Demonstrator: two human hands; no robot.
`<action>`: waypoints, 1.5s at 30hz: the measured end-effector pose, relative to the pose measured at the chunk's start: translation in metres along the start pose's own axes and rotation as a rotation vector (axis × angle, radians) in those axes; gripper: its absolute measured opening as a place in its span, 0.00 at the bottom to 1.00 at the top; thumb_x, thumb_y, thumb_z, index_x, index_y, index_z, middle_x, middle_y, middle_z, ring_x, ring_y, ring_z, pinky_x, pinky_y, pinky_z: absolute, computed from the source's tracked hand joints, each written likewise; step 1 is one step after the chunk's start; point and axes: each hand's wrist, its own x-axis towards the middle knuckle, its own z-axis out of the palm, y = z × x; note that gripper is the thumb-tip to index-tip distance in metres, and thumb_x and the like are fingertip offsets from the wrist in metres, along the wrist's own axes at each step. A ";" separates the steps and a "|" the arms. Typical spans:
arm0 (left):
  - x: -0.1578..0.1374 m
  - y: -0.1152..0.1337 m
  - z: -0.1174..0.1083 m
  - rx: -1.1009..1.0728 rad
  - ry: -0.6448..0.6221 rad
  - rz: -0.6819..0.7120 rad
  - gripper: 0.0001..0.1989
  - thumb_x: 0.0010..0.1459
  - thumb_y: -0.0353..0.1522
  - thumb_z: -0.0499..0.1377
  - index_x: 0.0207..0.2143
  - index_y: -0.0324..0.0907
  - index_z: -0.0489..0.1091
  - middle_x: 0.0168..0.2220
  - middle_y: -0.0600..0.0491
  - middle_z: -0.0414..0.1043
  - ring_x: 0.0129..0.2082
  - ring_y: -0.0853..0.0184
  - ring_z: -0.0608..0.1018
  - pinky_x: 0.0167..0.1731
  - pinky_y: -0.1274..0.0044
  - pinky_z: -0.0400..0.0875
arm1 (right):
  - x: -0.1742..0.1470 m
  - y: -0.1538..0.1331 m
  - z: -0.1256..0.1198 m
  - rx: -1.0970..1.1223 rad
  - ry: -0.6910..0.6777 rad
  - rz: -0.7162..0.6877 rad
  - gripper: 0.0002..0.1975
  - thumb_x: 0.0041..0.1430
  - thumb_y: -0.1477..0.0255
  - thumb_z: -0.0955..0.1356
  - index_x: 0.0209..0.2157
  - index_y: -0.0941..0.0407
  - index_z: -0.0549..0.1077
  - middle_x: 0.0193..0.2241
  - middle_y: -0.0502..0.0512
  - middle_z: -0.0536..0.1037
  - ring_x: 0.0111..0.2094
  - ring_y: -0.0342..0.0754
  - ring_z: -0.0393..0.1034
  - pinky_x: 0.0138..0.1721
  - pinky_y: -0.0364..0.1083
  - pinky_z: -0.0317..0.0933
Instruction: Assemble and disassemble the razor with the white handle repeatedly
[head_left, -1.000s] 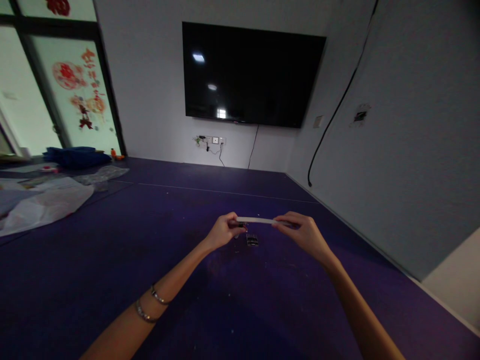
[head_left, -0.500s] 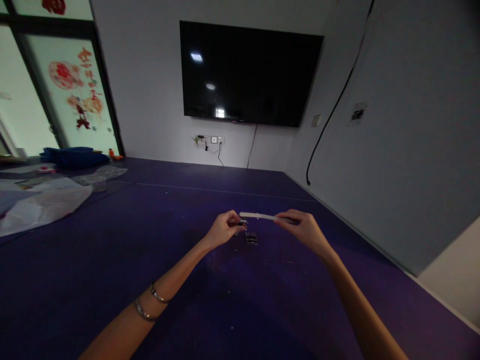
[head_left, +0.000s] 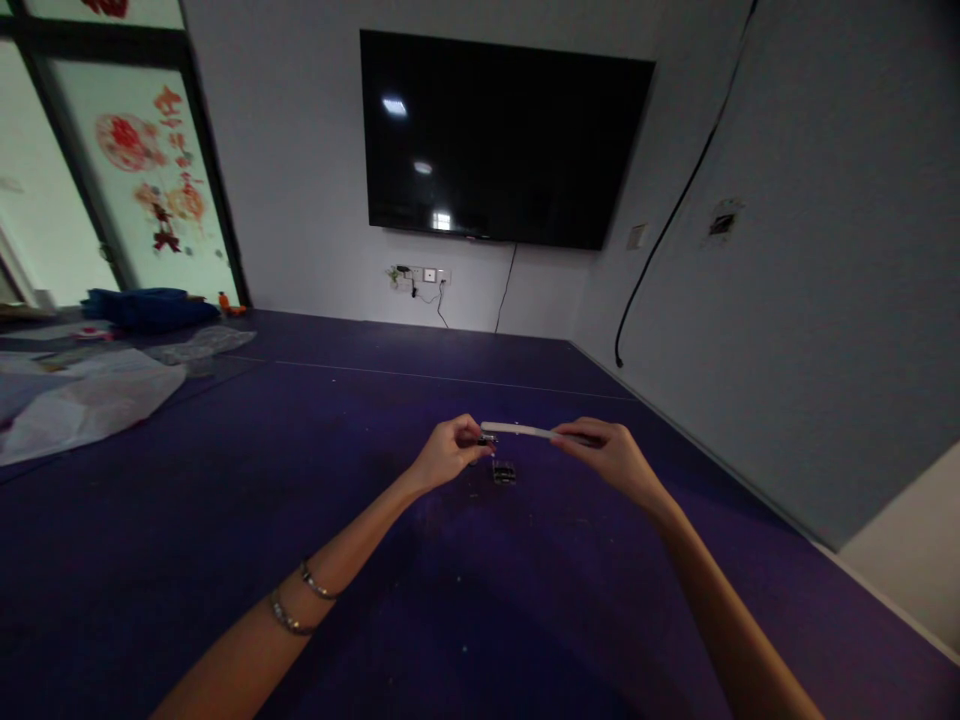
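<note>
My left hand is closed in a pinch on a small dark and shiny piece, too small to name. My right hand grips one end of a slim, slightly curved white strip. The strip's free end reaches left, close to my left fingertips; whether it touches them or the small piece I cannot tell. Just below the strip, on the purple surface, lies a small dark block with lighter marks. Two metal bracelets circle my left forearm.
Crumpled white plastic sheeting and a dark blue cloth bundle lie at the far left, near a small orange object. A television hangs on the back wall. A black cable runs down the right wall.
The camera view has shifted slightly, with the television and wall a little higher. Both hands keep their grips, and the strip stays almost in the same place.
</note>
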 end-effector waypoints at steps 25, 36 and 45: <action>0.000 0.003 0.001 -0.015 -0.007 0.007 0.11 0.45 0.29 0.63 0.25 0.39 0.61 0.27 0.53 0.75 0.25 0.71 0.75 0.25 0.80 0.65 | 0.001 0.004 -0.002 0.026 -0.038 -0.017 0.13 0.52 0.60 0.68 0.32 0.54 0.78 0.31 0.55 0.77 0.33 0.49 0.71 0.33 0.45 0.63; -0.001 0.005 0.002 -0.031 -0.004 0.000 0.10 0.45 0.27 0.63 0.25 0.39 0.61 0.27 0.53 0.75 0.27 0.71 0.75 0.27 0.80 0.66 | 0.002 0.004 -0.001 0.061 -0.052 0.004 0.12 0.52 0.61 0.68 0.32 0.55 0.78 0.31 0.55 0.78 0.34 0.49 0.71 0.33 0.45 0.63; -0.001 0.003 0.002 -0.027 -0.008 0.014 0.10 0.45 0.27 0.63 0.25 0.39 0.61 0.27 0.53 0.75 0.25 0.72 0.75 0.25 0.81 0.65 | 0.001 0.001 -0.002 0.068 -0.062 -0.001 0.13 0.51 0.61 0.68 0.31 0.55 0.78 0.31 0.55 0.77 0.33 0.48 0.71 0.33 0.45 0.63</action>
